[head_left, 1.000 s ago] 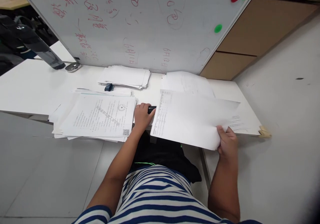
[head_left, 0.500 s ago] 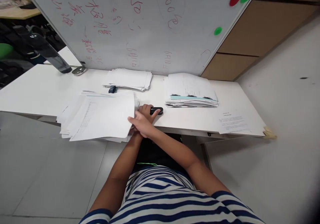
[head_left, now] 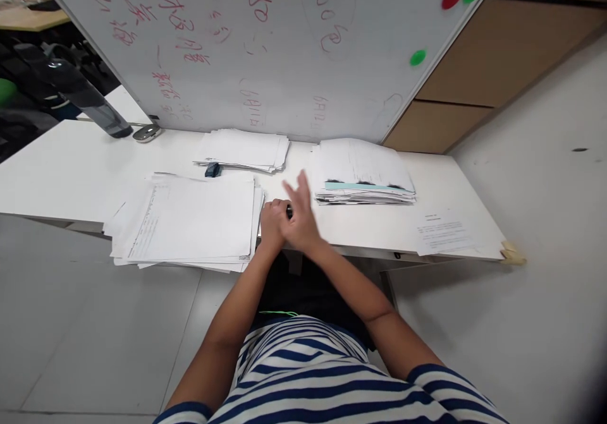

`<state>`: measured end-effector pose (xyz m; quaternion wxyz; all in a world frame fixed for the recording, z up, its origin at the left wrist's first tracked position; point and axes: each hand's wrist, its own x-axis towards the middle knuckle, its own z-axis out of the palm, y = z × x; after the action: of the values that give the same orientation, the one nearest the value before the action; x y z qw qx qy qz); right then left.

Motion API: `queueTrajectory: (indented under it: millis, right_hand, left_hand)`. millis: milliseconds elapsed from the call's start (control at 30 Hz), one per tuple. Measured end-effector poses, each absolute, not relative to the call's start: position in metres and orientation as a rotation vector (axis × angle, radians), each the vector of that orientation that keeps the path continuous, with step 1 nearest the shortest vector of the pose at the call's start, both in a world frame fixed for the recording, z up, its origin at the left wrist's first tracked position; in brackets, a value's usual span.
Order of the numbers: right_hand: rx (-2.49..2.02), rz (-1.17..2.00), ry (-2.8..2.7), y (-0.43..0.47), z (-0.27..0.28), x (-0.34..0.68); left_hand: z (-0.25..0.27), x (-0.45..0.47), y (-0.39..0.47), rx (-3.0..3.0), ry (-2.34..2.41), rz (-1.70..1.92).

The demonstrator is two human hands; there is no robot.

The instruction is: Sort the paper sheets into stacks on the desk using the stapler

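Observation:
My left hand (head_left: 272, 223) is closed around a black stapler (head_left: 289, 211) at the front edge of the white desk. Only a small dark part of the stapler shows between my hands. My right hand (head_left: 301, 222) lies against the left one, its fingers spread and pointing up, slightly blurred, with no paper in them. Just left of my hands is a loose stack of printed sheets (head_left: 199, 218), some of them hanging over the desk's front edge.
Behind that stack lie a small dark blue object (head_left: 213, 170) and another paper pile (head_left: 244, 149). A thick paper stack (head_left: 365, 165) and a single sheet (head_left: 443, 231) are on the right. A whiteboard (head_left: 265, 89) borders the back; a mouse (head_left: 147, 133) and bottle (head_left: 95, 102) stand left.
My right hand has let go of the lifted top sheet and moved right, over the stapler. The sheet now lies flat on the left stack. My left hand stays at the stapler.

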<state>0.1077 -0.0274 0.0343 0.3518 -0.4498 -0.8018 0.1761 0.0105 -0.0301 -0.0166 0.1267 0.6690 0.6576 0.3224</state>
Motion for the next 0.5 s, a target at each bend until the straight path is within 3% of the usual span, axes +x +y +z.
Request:
queueTrajectory:
  millis: [100, 267, 500]
  right_hand:
    - [-1.295, 0.209, -2.055, 0.027, 0.032, 0.178]
    - [-1.752, 0.252, -2.177, 0.091, 0.011, 0.257]
    - [-1.677, 0.088, -2.064, 0.089, -0.016, 0.264]
  left_hand:
    - [-0.016, 0.009, -0.029, 2.004, 2.009, 0.960]
    - [-0.015, 0.011, -0.029, 2.045, 2.070, 0.969]
    - [-0.013, 0.010, -0.029, 2.057, 2.061, 0.964]
